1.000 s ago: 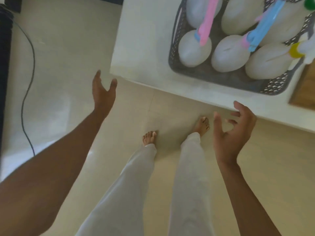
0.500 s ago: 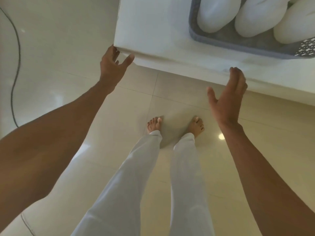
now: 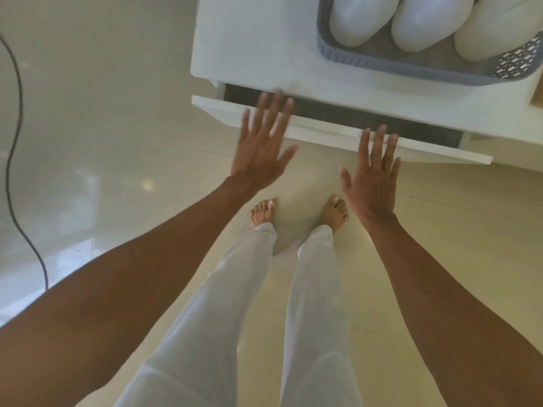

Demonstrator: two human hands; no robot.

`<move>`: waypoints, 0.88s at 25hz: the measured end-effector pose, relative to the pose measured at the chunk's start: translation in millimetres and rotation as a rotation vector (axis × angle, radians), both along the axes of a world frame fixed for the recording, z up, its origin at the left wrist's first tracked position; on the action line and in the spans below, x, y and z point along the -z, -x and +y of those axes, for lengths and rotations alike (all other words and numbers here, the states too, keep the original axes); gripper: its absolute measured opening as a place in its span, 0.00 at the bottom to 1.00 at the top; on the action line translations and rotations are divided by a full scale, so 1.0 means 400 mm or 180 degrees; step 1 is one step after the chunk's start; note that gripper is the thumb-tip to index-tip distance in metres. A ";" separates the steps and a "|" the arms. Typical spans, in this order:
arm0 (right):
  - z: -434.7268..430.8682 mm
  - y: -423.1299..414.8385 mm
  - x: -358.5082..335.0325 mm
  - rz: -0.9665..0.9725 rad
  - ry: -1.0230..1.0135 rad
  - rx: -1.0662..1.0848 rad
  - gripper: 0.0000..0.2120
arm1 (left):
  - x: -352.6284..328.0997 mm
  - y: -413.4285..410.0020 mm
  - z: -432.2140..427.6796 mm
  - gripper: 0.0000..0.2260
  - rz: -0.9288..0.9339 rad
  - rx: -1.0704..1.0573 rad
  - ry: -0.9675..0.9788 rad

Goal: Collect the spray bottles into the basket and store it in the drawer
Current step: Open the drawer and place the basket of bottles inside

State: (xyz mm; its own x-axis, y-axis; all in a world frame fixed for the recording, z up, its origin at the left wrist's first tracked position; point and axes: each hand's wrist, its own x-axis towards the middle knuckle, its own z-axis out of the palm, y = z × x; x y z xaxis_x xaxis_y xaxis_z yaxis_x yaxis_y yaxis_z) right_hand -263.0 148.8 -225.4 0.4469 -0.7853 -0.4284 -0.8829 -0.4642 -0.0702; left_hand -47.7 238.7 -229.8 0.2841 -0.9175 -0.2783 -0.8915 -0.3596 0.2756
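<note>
Seen from above, a grey basket [image 3: 382, 61] of white spray bottles [image 3: 357, 19] sits on the white bench [image 3: 249, 45] at one o'clock, above a slightly open drawer [image 3: 323, 127]. Left hand [image 3: 260, 145] and right hand [image 3: 371, 177] hover flat, each grip open and empty. The basket probably flexes (loaded, fairly heavy), so holding both end rims suits it.

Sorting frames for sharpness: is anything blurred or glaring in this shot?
Head view: the left hand is motion-smeared, the right hand sharper; soft glare patches on the floor; wide-angle bending along the drawer front.
</note>
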 end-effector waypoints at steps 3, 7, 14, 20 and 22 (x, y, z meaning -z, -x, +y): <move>0.026 0.007 0.002 0.0047 -0.0114 0.0055 0.41 | 0.025 0.044 0.005 0.35 -0.0199 0.0575 -0.0507; 0.068 0.032 -0.001 0.0093 -0.0257 0.0053 0.44 | 0.019 0.067 0.051 0.39 -0.0170 0.0642 -0.0654; 0.175 0.104 -0.027 0.0131 -0.0549 -0.0014 0.42 | -0.031 0.140 0.160 0.41 0.0180 0.0505 -0.1023; 0.292 0.177 -0.045 0.0158 -0.0677 -0.0039 0.39 | -0.057 0.217 0.270 0.42 0.0374 0.0427 -0.1280; 0.329 0.195 -0.052 0.0157 -0.0736 -0.0032 0.39 | -0.061 0.234 0.304 0.43 0.0445 0.0386 -0.1369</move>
